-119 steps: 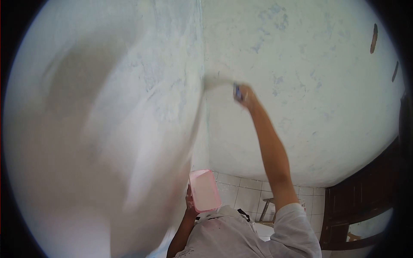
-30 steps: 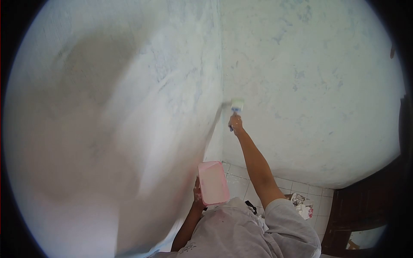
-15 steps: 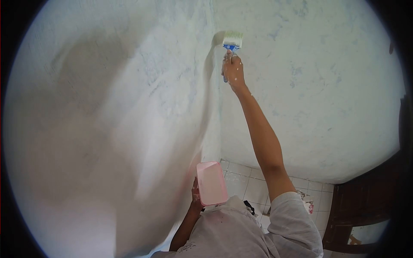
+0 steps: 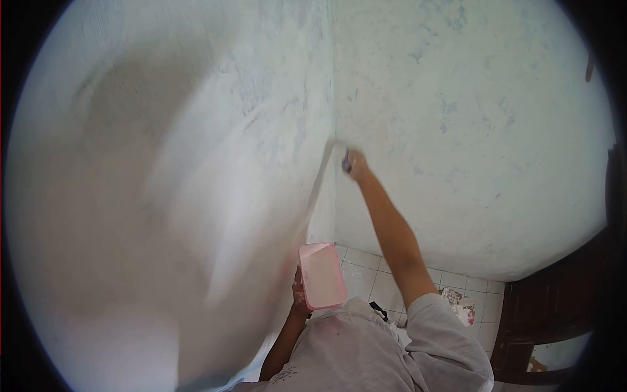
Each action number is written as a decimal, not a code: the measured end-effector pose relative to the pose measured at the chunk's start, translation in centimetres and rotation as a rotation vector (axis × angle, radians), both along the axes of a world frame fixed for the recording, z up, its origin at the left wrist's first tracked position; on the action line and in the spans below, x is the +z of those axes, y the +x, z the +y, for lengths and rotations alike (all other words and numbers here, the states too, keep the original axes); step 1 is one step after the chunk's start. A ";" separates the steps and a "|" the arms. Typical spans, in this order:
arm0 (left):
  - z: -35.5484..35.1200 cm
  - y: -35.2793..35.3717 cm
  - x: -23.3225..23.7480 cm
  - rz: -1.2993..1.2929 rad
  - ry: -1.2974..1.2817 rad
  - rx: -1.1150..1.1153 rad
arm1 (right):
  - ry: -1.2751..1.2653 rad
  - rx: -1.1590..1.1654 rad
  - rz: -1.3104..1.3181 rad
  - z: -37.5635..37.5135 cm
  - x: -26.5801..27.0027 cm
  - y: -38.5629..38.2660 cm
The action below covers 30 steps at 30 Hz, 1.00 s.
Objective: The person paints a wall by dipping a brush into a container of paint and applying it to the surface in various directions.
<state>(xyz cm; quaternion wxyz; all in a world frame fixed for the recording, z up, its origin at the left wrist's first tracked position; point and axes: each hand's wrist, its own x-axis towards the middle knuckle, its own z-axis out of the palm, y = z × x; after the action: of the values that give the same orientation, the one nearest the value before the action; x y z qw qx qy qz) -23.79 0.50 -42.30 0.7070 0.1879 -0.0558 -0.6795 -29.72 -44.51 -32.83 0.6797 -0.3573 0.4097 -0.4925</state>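
My right hand [image 4: 356, 164] is closed round the blue handle of a paintbrush [image 4: 346, 161], close to the wall corner [image 4: 334, 124]. Motion smears the brush, and its bristles are hard to make out against the pale wall. At waist height in front of my body, my left hand [image 4: 300, 292] grips the left side of a pink rectangular tub [image 4: 325, 277]. Whitish paint fills much of the tub's inside. The right wall [image 4: 457, 163] is pale with bluish-grey patches.
On my left stands another pale wall [image 4: 261, 163], crossed by shadows. White floor tiles [image 4: 366, 281] lie below, with a crumpled, stained item [image 4: 462, 306] on them near the wall. A dark wooden piece of furniture or door [image 4: 535, 313] is at lower right.
My right hand has swept the paintbrush down the wall near the corner. The tub in my left hand has barely moved.
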 end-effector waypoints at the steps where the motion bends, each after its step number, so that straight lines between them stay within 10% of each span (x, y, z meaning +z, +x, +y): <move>1: -0.1 0.0 0.5 -0.001 -0.012 -0.032 | -0.788 0.363 0.112 -8.2 -1.3 -1.6; 5: -0.1 -1.1 7.4 0.111 -0.083 -0.210 | -0.192 0.380 -0.352 1.2 26.0 -1.8; 10: 0.1 -0.6 5.1 0.083 -0.089 -0.138 | -0.639 -0.107 0.316 9.5 28.6 1.5; 13: -0.2 0.5 -3.1 0.001 -0.002 -0.101 | -0.914 -0.257 0.653 2.1 17.3 0.7; 15: -0.3 0.7 -4.1 0.032 0.040 -0.118 | -1.442 -0.848 0.969 -0.6 8.7 -0.3; 17: 0.1 0.4 -1.9 -0.055 0.061 -0.069 | -1.247 -0.712 0.908 0.5 2.7 -0.8; 19: 0.3 0.0 -0.7 -0.064 0.022 0.003 | -0.471 -0.178 0.581 5.4 2.6 -2.0; 24: 0.6 -0.1 0.9 0.048 -0.029 -0.009 | 0.176 0.095 0.335 10.3 -5.7 -3.4; 26: 1.1 -1.6 3.7 -0.528 -0.246 0.355 | 0.033 0.140 0.378 15.6 -4.2 -5.4; 30: 0.5 -0.5 1.1 -0.548 -0.253 0.227 | -0.138 0.235 0.478 24.2 -1.4 -9.8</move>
<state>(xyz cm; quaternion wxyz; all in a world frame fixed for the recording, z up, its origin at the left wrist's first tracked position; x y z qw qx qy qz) -24.31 0.96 -41.24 0.7547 0.2794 -0.3068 -0.5082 -39.50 -20.27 -34.21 0.5903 -0.5540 0.4795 -0.3386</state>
